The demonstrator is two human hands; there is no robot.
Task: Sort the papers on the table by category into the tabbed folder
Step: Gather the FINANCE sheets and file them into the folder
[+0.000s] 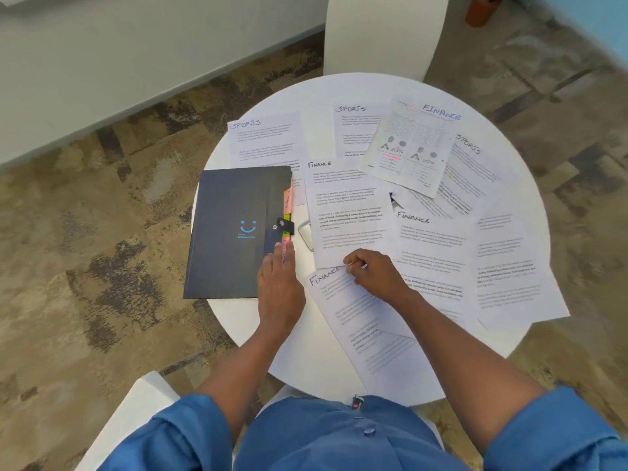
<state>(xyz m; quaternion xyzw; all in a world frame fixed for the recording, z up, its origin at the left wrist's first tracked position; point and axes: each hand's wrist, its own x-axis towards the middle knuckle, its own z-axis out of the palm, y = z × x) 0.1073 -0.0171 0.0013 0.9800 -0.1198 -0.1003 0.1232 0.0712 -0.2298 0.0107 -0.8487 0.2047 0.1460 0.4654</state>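
Papers first: my right hand [375, 271] pinches the lower edge of a white printed sheet headed FINANCE [348, 212], while my left hand [280, 287], fingers straight, rests on the closed dark tabbed folder [234, 229] at the round white table's [306, 351] left. Next, I judge, the folder's snap strap must open.

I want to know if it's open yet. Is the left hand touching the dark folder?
Touching: the head view shows the left hand lying flat on the dark grey tabbed folder, fingertips at its coloured tabs.
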